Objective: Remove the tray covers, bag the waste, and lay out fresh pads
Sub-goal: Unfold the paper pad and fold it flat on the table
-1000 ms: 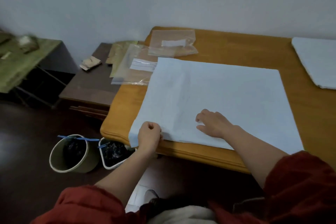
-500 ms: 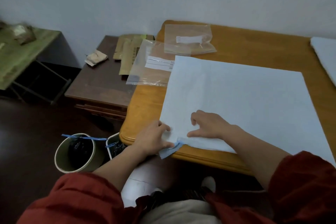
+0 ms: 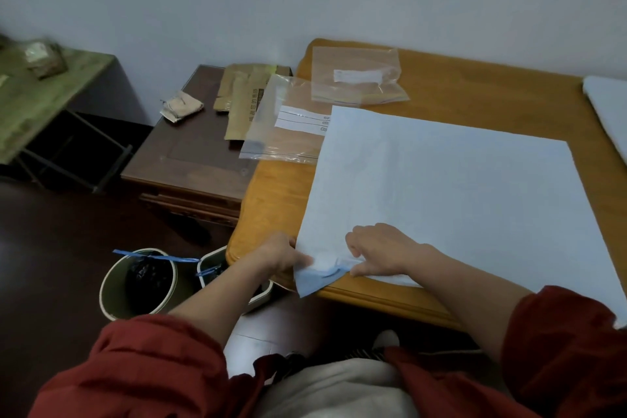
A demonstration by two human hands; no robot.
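Observation:
A large pale blue pad (image 3: 451, 193) lies flat on the orange-brown table (image 3: 492, 92). Its near left corner hangs over the table's front edge, showing a darker blue backing. My left hand (image 3: 283, 256) pinches that corner at the edge. My right hand (image 3: 380, 249) rests on the pad just right of the corner, with the thumb and fingers pressing near a small crease. A second white pad (image 3: 610, 112) lies at the table's far right, partly out of frame.
Two clear zip bags (image 3: 356, 76) (image 3: 285, 122) lie at the table's back left. Brown paper packets (image 3: 242, 95) sit on a dark side table (image 3: 190, 153). Two bins with black liners (image 3: 139, 282) (image 3: 217, 268) stand on the floor. A green table (image 3: 37, 92) is far left.
My left hand went from gripping the pad's edge to pinching its corner, which is now pulled off the table edge with the blue backing showing. The view shifted left.

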